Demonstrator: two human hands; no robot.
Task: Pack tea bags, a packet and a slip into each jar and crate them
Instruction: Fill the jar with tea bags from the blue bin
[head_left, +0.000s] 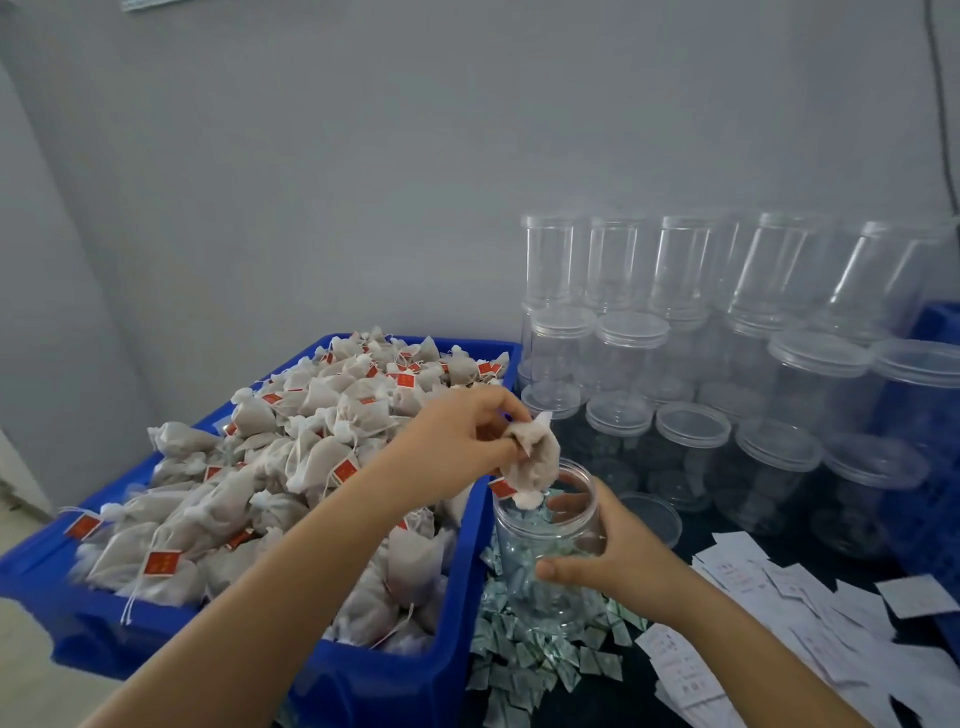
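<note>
Risk: the tea bags (530, 460) hang partly over the jar's (548, 540) rim; I judge that if let go here one could catch on the lip and fall outside, onto the packets (524, 670) heaped on the tabletop (727, 525).
Second risk: the jar is empty and light, so a snagged string or red tag might tip it if the grip loosens.
Left hand: the left hand (457, 441) holds a small bunch of tea bags, fingers (498, 402) curled and pinched on the gathered tops.
Right hand: the right hand (608, 551) wraps the jar's side, fingers curled round it, thumb on the near wall.
Tea bags versus fingers: they dangle below the pinch, lowest knot just at the open mouth.
Jar position: upright, just beside the blue bin (467, 597) of tea bags.
Slips: white slips (769, 587) lie scattered to the right.
Spare jars: lidded empty jars (691, 426) stand stacked behind.
</note>
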